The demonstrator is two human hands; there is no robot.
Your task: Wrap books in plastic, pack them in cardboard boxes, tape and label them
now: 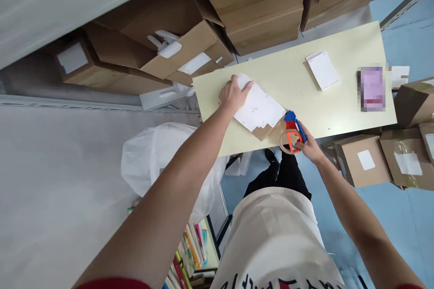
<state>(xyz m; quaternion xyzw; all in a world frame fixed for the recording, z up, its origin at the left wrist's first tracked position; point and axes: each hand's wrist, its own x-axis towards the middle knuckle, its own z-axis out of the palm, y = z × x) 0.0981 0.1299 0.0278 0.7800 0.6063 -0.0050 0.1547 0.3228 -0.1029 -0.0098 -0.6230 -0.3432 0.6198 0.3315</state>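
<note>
A blue and red tape dispenser [292, 131] with a roll of tape is gripped in my right hand [308, 143], close to the table's front edge. Its blue head meets the right corner of a white paper sheet [256, 106]. Beneath that sheet, a brown cardboard piece [263, 132] shows along the lower edge. My left hand [233, 95] presses on the sheet's upper left part, its fingers apart and its thumb stretched across the paper. What the thing under the sheet is, beyond its brown edge, stays hidden.
On the pale table [356, 49] lie a stack of white papers [323, 70] and a blurred purple item [372, 89]. Cardboard boxes [264, 9] line the back, and more boxes [362, 158] stand at right. A white plastic bag [149, 153] and books [190, 253] are at left.
</note>
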